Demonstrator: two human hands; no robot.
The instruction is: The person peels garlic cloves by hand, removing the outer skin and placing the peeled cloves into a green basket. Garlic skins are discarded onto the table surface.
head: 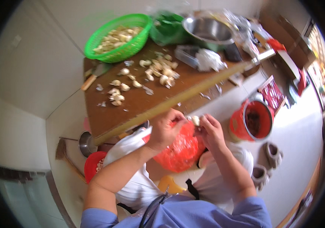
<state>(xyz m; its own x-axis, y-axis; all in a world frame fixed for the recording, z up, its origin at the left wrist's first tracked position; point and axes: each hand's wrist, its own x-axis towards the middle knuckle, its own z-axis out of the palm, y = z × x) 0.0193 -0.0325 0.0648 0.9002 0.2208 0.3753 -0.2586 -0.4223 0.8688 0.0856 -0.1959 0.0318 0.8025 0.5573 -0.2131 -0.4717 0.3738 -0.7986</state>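
Observation:
A pale garlic clove (195,120) is pinched between the thumb and fingers of my right hand (211,129). Close beside it, the fingertips of my left hand (169,128) meet on a small whitish scrap that looks like garlic skin (189,117); blur hides the exact contact. Under both hands hangs a red plastic bag (179,151), between my knees, with bits of skin on it. On the brown wooden table (139,109) ahead lie a heap of garlic cloves (161,68) and a smaller group of cloves (117,97), with loose skins scattered around them.
A green plastic basket (142,42) of garlic, a steel bowl (208,30) and a wooden-handled knife (89,82) sit on the table. A red-lined bucket (258,119) and slippers (273,155) are at right on the floor. Left are a red basin (92,162) and a broom (61,149).

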